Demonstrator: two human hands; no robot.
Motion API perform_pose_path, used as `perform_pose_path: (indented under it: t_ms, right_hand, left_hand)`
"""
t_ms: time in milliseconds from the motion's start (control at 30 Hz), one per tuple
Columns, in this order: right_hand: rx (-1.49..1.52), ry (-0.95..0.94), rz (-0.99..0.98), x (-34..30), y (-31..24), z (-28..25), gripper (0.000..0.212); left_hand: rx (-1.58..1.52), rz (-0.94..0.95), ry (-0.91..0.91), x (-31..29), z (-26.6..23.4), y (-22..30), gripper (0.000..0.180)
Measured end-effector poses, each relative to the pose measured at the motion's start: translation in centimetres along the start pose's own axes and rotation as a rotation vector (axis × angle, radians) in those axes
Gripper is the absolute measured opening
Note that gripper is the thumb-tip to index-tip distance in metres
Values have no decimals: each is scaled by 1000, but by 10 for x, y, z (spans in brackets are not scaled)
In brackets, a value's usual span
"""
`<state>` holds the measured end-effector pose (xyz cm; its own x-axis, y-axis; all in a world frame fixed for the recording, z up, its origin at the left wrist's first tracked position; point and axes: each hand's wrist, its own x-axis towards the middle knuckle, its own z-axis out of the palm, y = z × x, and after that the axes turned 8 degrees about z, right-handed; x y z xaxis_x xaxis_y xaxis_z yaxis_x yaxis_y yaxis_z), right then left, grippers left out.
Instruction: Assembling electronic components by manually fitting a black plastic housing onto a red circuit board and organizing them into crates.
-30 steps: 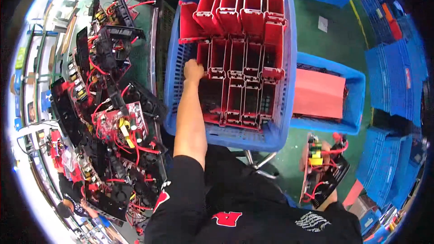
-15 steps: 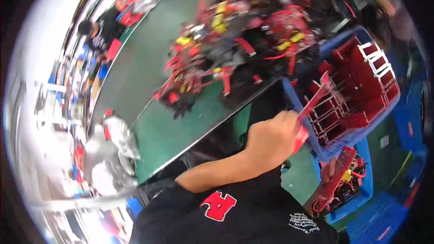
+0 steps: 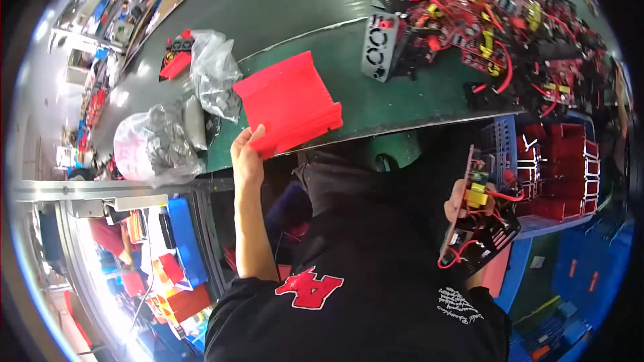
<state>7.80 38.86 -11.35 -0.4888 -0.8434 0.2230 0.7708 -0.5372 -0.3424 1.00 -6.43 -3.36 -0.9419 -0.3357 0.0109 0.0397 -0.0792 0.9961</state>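
My left hand [image 3: 247, 153] grips a red folded casing panel [image 3: 288, 99] by its lower left corner, with the thumb on its face. The panel is held up over the front edge of the green workbench [image 3: 402, 104]. On my right, a circuit board [image 3: 475, 196] with yellow transformers, red wires and a black slotted plate is held upright in my right hand [image 3: 455, 202]. The fingers close on the board's edge, partly hidden behind it. It stays in front of my body, beside the blue basket [image 3: 504, 141].
Several circuit boards with red wires lie in a pile [image 3: 486, 33] at the back right, with a grey perforated plate [image 3: 378, 50] at its left end. Red casings [image 3: 570, 161] fill the basket. Clear plastic bags [image 3: 215, 77] sit at the left, above a metal rail [image 3: 121, 189].
My left hand has swung from the basket to the left, bringing the red panel over the bench edge. My right hand has lifted the circuit board up from the lower blue bin. The view has turned.
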Motion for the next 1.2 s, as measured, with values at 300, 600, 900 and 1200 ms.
perform_pose_path:
  t_ms: [300,600,900,1200]
  right_hand:
    - [40,-37,-160,32,25,-26,43]
    - [137,-11,-39,6,8,-22,56]
    - [79,-37,-21,4,1,-26,62]
    - [25,-26,-51,9,6,-31,62]
  left_hand:
    - [1440,545,228,32,18,24,33]
    - [1225,875,-296,132,36,-7,18]
    - [1239,901,-186,131,46,-7,14]
    - [1248,893,-166,124,48,-4,22]
